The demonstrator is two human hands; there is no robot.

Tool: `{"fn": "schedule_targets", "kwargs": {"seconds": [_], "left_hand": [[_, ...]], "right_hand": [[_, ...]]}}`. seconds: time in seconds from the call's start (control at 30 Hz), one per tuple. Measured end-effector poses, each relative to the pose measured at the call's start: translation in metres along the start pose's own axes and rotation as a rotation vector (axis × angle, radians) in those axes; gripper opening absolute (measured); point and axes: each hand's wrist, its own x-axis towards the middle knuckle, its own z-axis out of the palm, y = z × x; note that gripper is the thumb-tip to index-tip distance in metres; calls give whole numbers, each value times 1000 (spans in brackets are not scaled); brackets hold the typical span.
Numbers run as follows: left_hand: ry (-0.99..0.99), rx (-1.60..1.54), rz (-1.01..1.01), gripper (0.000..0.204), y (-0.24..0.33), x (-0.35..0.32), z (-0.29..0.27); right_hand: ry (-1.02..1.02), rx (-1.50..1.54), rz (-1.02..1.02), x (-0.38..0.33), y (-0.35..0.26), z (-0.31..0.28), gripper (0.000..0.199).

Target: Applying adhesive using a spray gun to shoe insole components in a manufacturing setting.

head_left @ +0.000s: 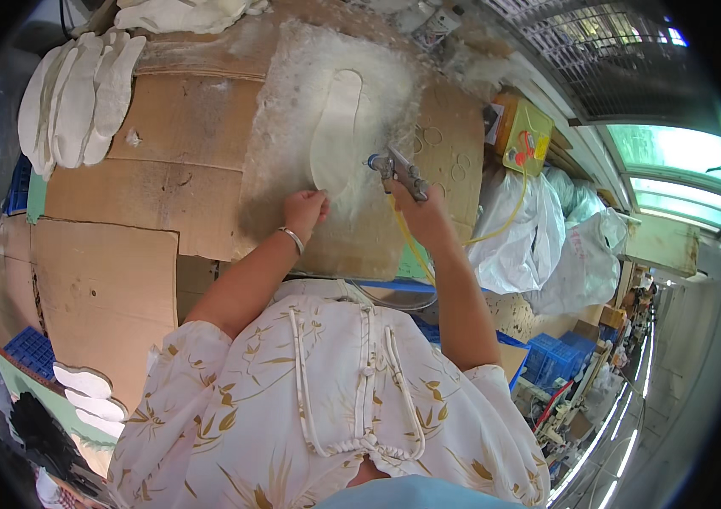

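Note:
A pale insole [337, 127] lies on a whitish, fuzz-coated patch of cardboard [284, 110] in front of me. My left hand [305, 209] is closed at its near end, with the fingertips pinching the edge. In my right hand [425, 216] is a metal spray gun [407, 174], its nozzle turned left toward the insole and a little apart from it. A yellow hose [407, 233] hangs from the gun beneath my hand. Whether spray is coming out cannot be seen.
Stacked insoles [80, 102] lie at the far left, with several more [93, 399] at the lower left. A yellow can [523, 131] with red fittings stands at the right, above white plastic bags [517, 229]. Blue crates [551, 360] sit lower right.

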Motion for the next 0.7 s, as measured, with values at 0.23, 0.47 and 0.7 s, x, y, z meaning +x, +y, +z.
{"fn": "schedule_targets", "kwargs": {"seconds": [0.23,0.47,0.7], "left_hand": [[26,-13,2,17,-1,1,1],[32,-19,13,17,0,-1,1],[25,-38,21,18,-1,1,-1]], "right_hand": [[-57,24,-13,-23,15,7,34],[-122,-58,38,-44,24,19,36],[-97,41,-21,-30,13,22,32]]}}
